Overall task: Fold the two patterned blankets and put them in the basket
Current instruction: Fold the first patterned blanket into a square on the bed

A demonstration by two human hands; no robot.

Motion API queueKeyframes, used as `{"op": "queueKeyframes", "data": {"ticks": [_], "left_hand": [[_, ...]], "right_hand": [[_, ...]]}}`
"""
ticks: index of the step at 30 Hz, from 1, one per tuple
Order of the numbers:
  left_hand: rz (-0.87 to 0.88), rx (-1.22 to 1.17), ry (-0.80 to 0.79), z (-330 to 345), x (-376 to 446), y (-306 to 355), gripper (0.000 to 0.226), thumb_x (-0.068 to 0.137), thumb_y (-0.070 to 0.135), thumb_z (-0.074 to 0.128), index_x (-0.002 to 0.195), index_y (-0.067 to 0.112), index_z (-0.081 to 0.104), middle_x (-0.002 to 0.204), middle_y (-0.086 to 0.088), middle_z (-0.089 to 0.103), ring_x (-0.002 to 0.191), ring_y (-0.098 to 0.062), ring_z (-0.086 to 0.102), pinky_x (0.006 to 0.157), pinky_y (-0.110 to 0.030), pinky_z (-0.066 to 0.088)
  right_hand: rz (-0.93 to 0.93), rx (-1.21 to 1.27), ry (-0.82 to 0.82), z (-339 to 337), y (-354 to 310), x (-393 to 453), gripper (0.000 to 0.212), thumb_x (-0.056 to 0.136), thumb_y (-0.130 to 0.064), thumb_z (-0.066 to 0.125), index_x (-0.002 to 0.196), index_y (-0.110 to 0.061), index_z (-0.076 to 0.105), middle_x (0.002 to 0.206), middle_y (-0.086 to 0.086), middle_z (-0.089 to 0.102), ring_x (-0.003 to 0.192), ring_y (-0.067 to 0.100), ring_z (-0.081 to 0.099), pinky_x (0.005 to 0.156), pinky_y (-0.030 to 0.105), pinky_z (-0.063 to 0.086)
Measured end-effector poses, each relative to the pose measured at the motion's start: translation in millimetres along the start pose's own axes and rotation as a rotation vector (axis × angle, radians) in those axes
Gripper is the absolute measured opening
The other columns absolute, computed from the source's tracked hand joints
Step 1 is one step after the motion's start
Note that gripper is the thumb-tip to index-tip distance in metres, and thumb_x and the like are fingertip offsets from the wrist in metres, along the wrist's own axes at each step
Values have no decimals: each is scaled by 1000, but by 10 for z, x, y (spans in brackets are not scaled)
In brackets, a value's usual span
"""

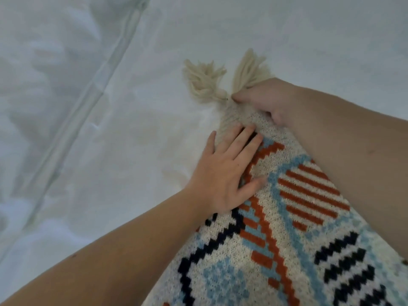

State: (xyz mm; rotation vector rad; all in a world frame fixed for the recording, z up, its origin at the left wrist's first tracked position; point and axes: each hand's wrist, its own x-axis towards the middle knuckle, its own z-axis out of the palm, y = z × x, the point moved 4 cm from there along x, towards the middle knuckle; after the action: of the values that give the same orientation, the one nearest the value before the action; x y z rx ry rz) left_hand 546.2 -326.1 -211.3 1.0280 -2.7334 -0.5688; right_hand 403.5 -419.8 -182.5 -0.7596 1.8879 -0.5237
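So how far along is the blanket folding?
Early, it seems. One blanket lies on the white bedding, two tassels meeting at one corner, so a fold may be started. In hand: the left hand presses it flat while the right hand pinches that corner. Left: finishing the folds. No second blanket or basket is in view.

The one camera sits on my head, looking forward and steeply down over my forearms; it is close in (wide-angle, so edges bend), filling the frame with the white bedding and blanket corner; no second view shares this.
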Motion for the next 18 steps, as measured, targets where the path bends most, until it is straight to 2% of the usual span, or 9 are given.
{"op": "queueKeyframes", "data": {"ticks": [3,4,6,7,10,12,13,15,18], "left_hand": [[133,-28,84,-27,9,49,66,98,51,53,152,15,41,161,-8,33,152,-26,21,116,-56,27],[156,-22,95,-33,8,53,64,97,49,55,150,14,44,159,-9,37,151,-27,23,117,-55,27],[172,6,115,-62,5,54,61,97,49,56,147,14,48,157,-10,39,151,-27,25,119,-54,24],[179,18,130,-87,14,57,62,97,49,56,147,14,49,157,-10,40,151,-28,25,120,-53,22],[213,21,149,-182,98,73,63,95,51,58,145,14,51,157,-12,38,151,-29,24,123,-49,16],[203,46,108,-206,165,48,66,94,56,55,146,15,49,158,-12,36,151,-30,22,124,-47,14],[174,65,59,-193,182,24,69,94,60,52,148,17,47,160,-12,34,151,-30,20,124,-48,14],[97,115,-51,-142,175,-56,74,95,67,43,153,22,39,163,-10,26,153,-30,12,123,-52,13],[60,154,-141,-82,137,-132,78,96,71,30,159,25,22,167,-7,10,155,-26,-2,124,-53,9]], "right_hand": [[76,79,5,-20,-10,79,42,87,-32,73,120,-8,63,109,11,70,97,25,69,89,36,57],[36,106,43,-55,-75,96,30,87,-26,72,111,-8,65,99,9,71,82,17,71,76,28,59],[-129,184,145,-165,-302,100,6,87,-11,69,84,-11,63,79,5,66,49,7,62,43,16,45],[-241,223,202,-237,-440,72,15,86,-5,65,75,-14,59,75,4,64,46,8,60,39,17,39],[-499,241,359,-357,-696,24,22,75,-2,60,70,-24,60,72,-1,64,72,20,69,57,28,53],[-574,64,340,-299,-659,24,17,78,-11,62,87,-25,65,86,-5,67,87,19,67,79,36,57],[-567,-100,280,-222,-575,7,23,85,-19,63,108,-25,64,107,-6,66,100,16,62,91,36,53],[-546,-432,214,-99,-303,-75,54,96,-34,54,147,-26,38,149,-5,44,134,16,43,113,39,33],[-640,-607,374,-57,134,-395,56,103,-43,37,154,-23,27,162,3,25,150,22,18,121,47,17]]}}
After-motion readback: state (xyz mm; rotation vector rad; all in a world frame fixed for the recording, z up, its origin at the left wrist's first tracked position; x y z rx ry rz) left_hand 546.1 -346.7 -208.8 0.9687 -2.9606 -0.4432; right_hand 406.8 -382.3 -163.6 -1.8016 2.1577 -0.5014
